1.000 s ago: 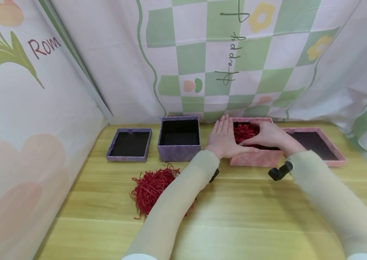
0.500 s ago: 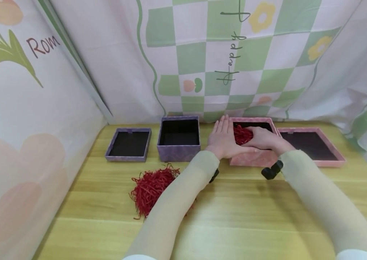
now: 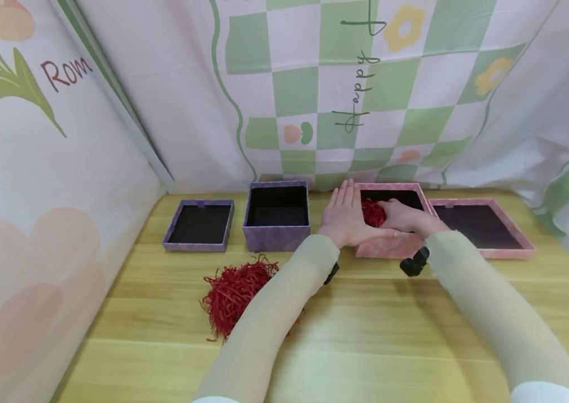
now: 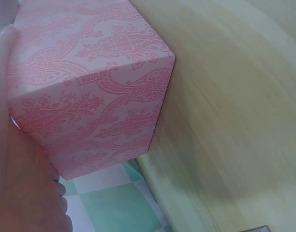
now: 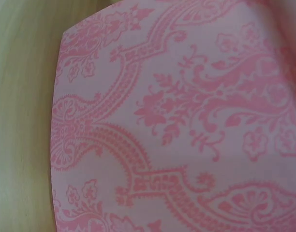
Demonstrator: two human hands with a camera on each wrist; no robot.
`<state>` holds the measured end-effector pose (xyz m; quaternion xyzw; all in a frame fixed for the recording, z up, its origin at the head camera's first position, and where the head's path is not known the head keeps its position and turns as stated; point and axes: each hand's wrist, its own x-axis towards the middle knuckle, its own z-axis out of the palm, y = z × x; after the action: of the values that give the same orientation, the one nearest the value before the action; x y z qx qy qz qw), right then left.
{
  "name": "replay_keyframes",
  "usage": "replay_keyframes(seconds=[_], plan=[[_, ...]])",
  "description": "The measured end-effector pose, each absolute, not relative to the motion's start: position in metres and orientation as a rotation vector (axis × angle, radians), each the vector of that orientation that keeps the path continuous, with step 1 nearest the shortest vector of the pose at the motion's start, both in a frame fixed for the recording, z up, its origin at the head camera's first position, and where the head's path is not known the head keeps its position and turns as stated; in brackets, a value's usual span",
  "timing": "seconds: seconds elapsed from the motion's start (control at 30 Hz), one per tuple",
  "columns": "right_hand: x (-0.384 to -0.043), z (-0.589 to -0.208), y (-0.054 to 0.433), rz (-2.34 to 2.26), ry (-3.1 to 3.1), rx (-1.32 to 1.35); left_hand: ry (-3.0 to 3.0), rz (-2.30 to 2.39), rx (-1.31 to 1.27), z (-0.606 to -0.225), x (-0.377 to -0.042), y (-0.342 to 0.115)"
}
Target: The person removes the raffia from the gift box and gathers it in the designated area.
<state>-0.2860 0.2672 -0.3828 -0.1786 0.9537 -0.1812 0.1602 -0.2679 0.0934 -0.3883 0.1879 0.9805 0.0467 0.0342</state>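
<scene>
Against the pink patterned box (image 3: 381, 248) lies the left hand (image 3: 349, 221), fingers straight; the right hand (image 3: 406, 218) touches red shreds (image 3: 372, 212), grip unclear.

Facing you, the checked cloth (image 3: 294, 92) reads "Happy" (image 3: 358, 87) sideways, then a cut-off letter (image 3: 369, 23); the left cloth (image 3: 78, 157) reads "Rom" (image 3: 66, 74).

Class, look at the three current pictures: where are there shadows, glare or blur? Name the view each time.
Head: a soft shadow beside the beige fabric right sleeve, pale glare on the yellowish wooden table; left wrist: a broad, soft-edged shadow on the table beside the pink patterned rectangular box; right wrist: the box's pattern blurs and darkens toward the upper right.
</scene>
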Motion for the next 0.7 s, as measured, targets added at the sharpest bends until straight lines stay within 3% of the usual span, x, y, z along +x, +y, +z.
replay_keyframes(seconds=[0.7], plan=[[-0.2856,-0.3874,0.2631,-0.492,2.742,-0.591,3.006,0.171,0.573,-0.3883,-0.267,0.0937]])
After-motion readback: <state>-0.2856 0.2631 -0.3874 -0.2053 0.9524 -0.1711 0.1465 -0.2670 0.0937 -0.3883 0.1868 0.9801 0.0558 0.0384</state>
